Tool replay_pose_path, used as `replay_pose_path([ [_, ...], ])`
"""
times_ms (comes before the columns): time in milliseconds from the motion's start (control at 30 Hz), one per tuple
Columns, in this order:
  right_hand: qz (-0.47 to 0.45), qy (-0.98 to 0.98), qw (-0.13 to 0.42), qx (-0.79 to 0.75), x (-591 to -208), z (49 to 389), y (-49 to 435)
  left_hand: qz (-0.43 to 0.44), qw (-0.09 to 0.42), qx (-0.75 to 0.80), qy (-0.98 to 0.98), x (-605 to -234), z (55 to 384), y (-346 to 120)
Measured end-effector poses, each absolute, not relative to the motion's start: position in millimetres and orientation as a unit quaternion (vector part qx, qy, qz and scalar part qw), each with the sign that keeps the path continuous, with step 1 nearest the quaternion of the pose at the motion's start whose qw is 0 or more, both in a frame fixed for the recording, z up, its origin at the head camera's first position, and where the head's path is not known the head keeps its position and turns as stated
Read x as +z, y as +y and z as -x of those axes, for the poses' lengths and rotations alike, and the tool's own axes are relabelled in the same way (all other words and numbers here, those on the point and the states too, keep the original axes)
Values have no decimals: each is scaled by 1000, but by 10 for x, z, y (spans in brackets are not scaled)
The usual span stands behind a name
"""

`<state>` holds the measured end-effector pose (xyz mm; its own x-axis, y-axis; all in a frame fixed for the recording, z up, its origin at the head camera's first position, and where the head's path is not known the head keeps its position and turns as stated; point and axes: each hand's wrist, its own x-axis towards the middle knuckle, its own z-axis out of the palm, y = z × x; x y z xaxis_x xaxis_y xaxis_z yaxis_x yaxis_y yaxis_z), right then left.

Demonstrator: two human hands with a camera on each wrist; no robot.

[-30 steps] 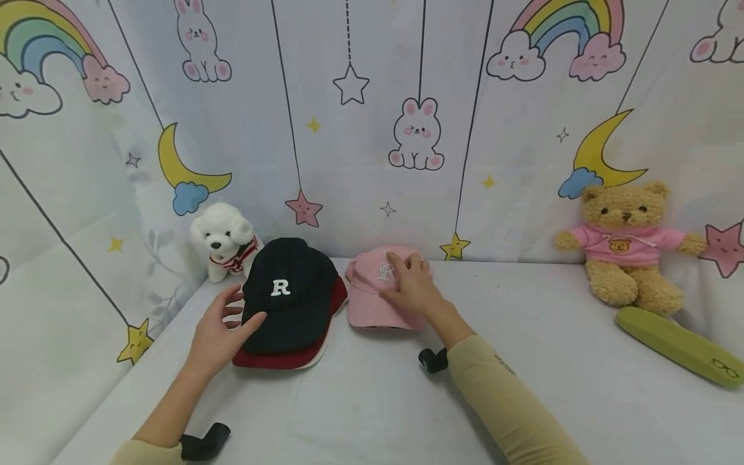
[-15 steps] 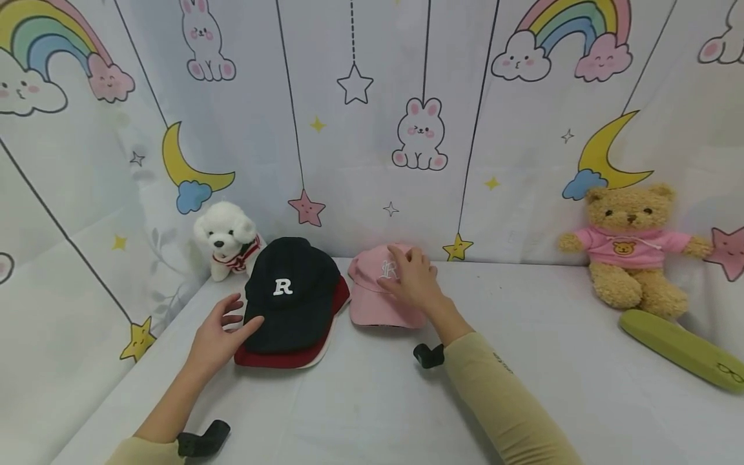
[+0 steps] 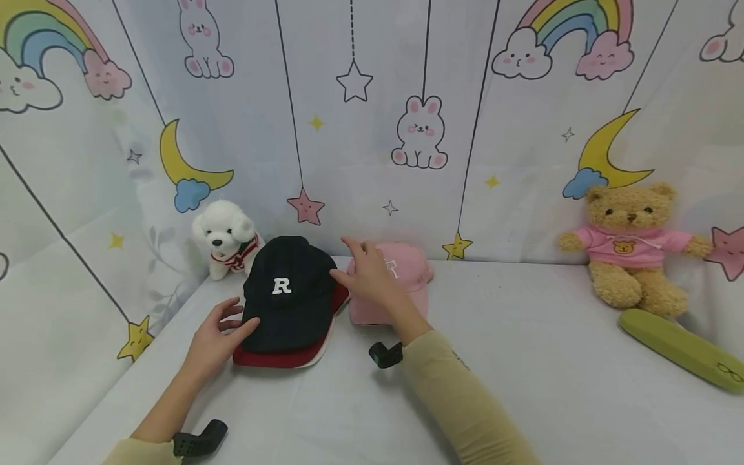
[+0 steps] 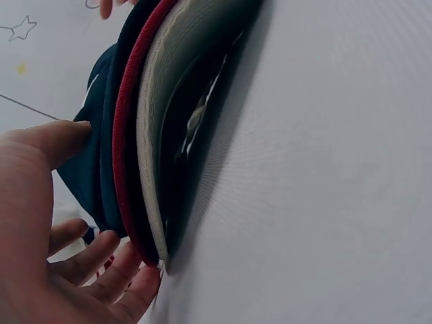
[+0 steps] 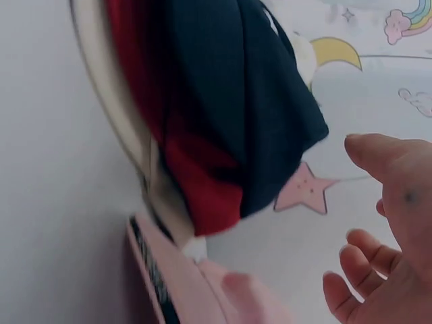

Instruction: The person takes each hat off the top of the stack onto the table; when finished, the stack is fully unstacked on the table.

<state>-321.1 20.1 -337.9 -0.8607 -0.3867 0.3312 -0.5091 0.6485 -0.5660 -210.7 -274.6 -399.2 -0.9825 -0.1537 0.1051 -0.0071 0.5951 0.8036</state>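
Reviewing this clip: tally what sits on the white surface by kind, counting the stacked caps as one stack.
Cap stack: 1
Separate pink cap: 1
Plush toys (white dog, tan bear): 2
Green case: 1
Total: 5

Reads white "R" [image 3: 281, 285] on front of blk cap [image 3: 290, 323]. Just rt of blk cap: can't ID white letter on pink cap [image 3: 411, 274], part-hidden by rt hand [image 3: 372, 276]. Well rt of blk cap: shows glasses sign [image 3: 729, 369] on green case [image 3: 677, 349]. Can't read tiny print on rt sleeve [image 3: 462, 394].
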Motion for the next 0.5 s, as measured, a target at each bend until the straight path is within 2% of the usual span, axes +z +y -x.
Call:
replay_pose_path([
  [200, -274, -891, 77, 354, -3436, 3197, -22, -49, 76, -445, -891, -4009, 2112, -2747],
  [500, -252, -875, 43, 410, -3532, 3179, -210, -49, 69, -436, -896, -4012, 2115, -2748],
])
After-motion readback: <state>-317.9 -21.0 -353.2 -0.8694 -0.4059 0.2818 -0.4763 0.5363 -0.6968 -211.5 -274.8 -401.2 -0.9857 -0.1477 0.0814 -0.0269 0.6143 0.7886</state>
